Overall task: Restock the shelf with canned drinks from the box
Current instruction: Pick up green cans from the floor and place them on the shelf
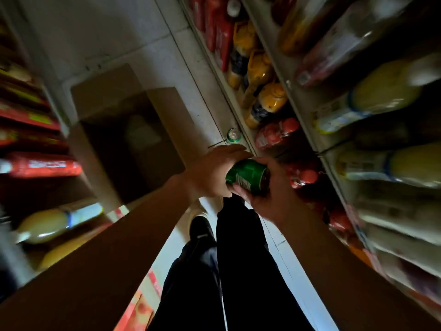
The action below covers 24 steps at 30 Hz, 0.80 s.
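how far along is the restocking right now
Done: hard to say; no shelved cans can be made out among the blurred bottles on the shelves. One can stands on the floor by the shelf base. In hand: both the left hand and right hand hold a green can. Left: shelving it and the floor can; the box is too dark to count.

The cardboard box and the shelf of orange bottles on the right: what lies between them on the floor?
Head view: bare floor tiles and one green can standing upright near the shelf base.
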Motion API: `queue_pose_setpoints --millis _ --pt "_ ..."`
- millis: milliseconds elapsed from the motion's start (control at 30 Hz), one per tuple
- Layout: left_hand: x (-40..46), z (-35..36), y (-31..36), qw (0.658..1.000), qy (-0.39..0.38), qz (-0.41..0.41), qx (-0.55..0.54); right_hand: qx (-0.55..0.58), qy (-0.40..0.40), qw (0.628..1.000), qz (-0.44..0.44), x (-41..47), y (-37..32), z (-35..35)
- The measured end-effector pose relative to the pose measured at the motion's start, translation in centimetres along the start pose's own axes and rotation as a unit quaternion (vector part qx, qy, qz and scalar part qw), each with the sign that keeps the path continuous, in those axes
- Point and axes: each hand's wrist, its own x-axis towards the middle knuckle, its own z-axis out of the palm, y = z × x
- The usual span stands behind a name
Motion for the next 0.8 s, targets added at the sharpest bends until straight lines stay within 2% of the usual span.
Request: queue_pose_setpoints --millis 67,167,267,367,433,500,567,600,700,733,800 --pt "-3.0 -3.3 5.4 1.0 -0.022 0.009 -0.001 -0.034 0.007 0.999 -0.019 -7.4 -0.4 1.6" --pt "-6.7 -6.0 11.5 1.0 -0.006 0.026 -0.013 -0.123 0.037 0.99 -0.051 -16.4 -1.3 3.3" --pt "-10.5 -8.9 19.1 0.995 0.018 0.031 -0.096 -0.277 0.072 0.952 -0.108 -26.6 -2.7 3.7" --pt "-12.6 -11.1 24.7 0.984 0.04 0.023 -0.174 -0.377 0.042 0.914 -0.146 -34.8 -3.0 3.4" --pt "-13.7 -12.7 28.9 0.979 0.044 0.028 -0.196 -0.396 0.021 0.885 -0.244 -40.5 -3.1 2.8" --pt "-15.0 -14.0 33.8 0.977 0.048 0.049 -0.201 -0.394 -0.023 0.839 -0.375 -46.5 -2.9 1.4" --pt "-16.0 -14.3 37.8 0.975 0.047 0.067 -0.208 -0.385 -0.045 0.793 -0.47 -50.6 -2.6 -0.4" --pt "-16.5 -14.4 39.5 0.975 0.046 0.073 -0.203 -0.395 -0.039 0.765 -0.507 -52.2 -2.4 -1.2" --pt "-18.0 -13.1 45.1 0.973 0.058 0.113 -0.191 -0.457 0.035 0.641 -0.616 -56.6 -1.4 -4.8" --pt "-18.5 -12.3 46.8 0.974 0.061 0.116 -0.186 -0.454 0.055 0.619 -0.638 -57.7 -1.0 -6.1" --pt "-19.8 -10.7 49.7 0.973 0.053 0.122 -0.19 -0.426 0.065 0.617 -0.659 -59.9 -0.3 -8.4"
